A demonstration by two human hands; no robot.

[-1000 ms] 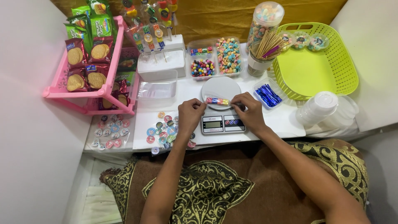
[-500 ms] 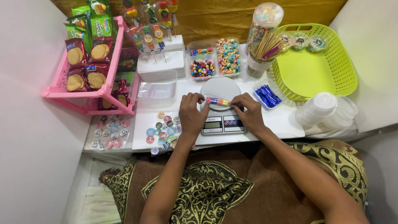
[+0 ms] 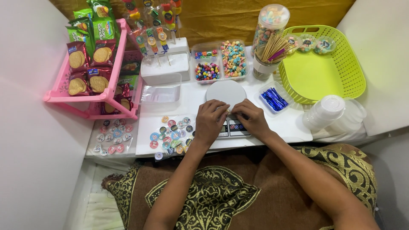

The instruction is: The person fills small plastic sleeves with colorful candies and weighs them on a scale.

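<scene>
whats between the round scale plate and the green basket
In the head view, a small clear tray of blue twist ties lies on the white table between the round scale plate and the green basket.

Both hands meet over the kitchen scale (image 3: 232,127), left hand (image 3: 211,121) and right hand (image 3: 251,119) fingertips pinching something tiny between them, sticker sheet (image 3: 170,134) just left

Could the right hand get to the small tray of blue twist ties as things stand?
Probably yes. The right hand rests over the scale, and the tray of blue twist ties lies just beyond it on the white table, with nothing standing between them.
</scene>
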